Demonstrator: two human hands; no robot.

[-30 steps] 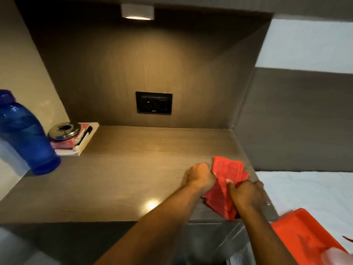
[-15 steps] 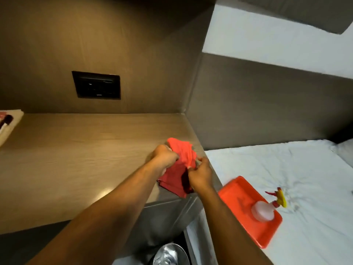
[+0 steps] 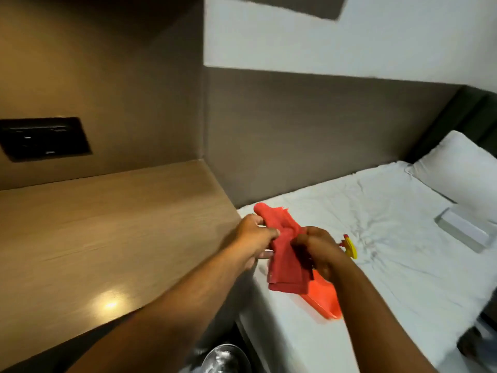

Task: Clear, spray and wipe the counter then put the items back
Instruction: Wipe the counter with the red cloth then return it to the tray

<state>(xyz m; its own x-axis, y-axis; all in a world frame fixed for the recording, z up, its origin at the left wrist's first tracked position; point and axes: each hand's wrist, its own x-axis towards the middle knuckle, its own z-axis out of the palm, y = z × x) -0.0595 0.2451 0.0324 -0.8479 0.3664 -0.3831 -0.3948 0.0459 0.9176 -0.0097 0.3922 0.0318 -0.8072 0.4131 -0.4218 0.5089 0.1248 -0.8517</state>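
Observation:
A folded red cloth [image 3: 285, 262] hangs in the air just right of the wooden counter [image 3: 107, 238], above the bed's edge. My left hand [image 3: 255, 235] grips its upper left part and my right hand [image 3: 317, 246] grips its middle. Beneath the cloth lies an orange tray [image 3: 322, 300] on the bed, mostly hidden by my right arm. The yellow and red nozzle of a spray bottle [image 3: 349, 244] shows just past my right hand; its body is hidden.
A white bed [image 3: 390, 238] fills the right side, with a pillow [image 3: 457, 168] and a flat white box [image 3: 462, 228] at the far right. A black socket panel [image 3: 44, 138] sits in the wall behind the counter. A shiny metal object [image 3: 223, 359] is below.
Both hands have carried the cloth off the counter's right end to over the bed and tray. The view has swung right, so the blue bottle and the items at the left are out of sight.

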